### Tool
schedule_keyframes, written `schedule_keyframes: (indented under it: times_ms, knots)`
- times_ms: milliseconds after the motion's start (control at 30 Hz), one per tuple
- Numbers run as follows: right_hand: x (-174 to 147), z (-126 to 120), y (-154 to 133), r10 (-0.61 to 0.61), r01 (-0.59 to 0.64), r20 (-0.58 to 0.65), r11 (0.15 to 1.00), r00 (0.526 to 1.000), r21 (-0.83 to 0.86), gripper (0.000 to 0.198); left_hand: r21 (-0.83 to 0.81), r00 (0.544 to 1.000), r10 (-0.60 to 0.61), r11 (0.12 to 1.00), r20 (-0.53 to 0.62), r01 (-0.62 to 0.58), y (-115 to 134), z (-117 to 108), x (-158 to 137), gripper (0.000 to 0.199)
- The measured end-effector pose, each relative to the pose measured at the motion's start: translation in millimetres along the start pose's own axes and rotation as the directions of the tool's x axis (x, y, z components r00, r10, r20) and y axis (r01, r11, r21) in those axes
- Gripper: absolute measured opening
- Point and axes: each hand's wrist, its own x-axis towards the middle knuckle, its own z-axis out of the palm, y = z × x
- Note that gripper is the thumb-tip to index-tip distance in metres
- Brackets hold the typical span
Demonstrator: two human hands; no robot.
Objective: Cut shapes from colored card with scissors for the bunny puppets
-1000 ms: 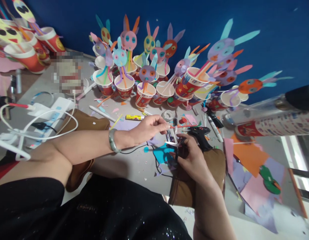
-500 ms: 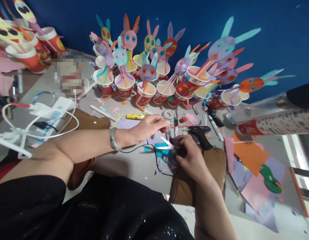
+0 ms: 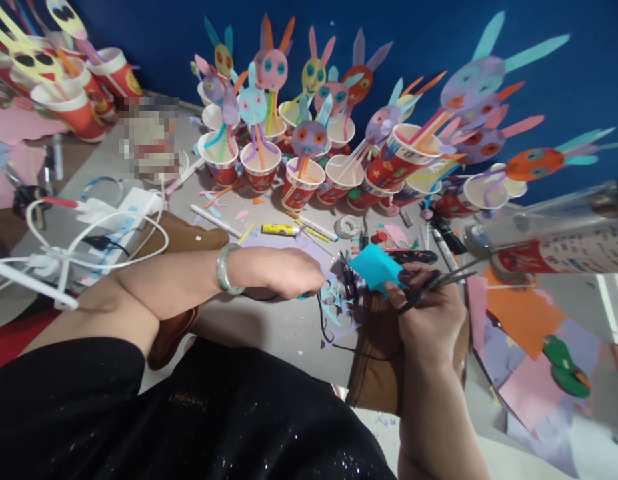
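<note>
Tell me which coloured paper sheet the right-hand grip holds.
The bright-blue four-cornered paper sheet, held in the right-hand grip with black-handled scissors; the orange paper sheet farther right lies unheld.

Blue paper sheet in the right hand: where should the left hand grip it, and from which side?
Probably best to pinch the blue paper sheet by its free left corner, coming from the left with the left hand. It is thin and flat; the right hand holds its right side, and the scissors there point right, away from that corner.
</note>
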Motion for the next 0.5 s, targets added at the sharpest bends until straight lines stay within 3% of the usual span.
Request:
schedule_keyframes:
  times_ms: [67,267,367,500]
  knots:
    - [0,1,1,-0.007,0.007,-0.003,1.0,1.0,-0.018,0.029,0.052,0.999,0.02,0.998,0.029,-0.021,1,3,-5,0.023]
    - [0,2,4,-0.014,0.013,-0.014,0.998,1.0,-0.066,0.028,0.072,0.964,-0.088,0.995,0.25,0.072,13,-2,-8,0.026]
    - [0,3,5,-0.015,0.014,-0.018,0.998,1.0,-0.069,0.027,-0.007,0.956,-0.096,0.995,0.277,0.102,20,-3,-11,0.019]
    - [-1,3,5,-0.026,0.024,-0.021,0.998,0.999,-0.064,0.027,-0.158,0.98,-0.086,0.981,0.18,0.115,19,9,-17,0.035]
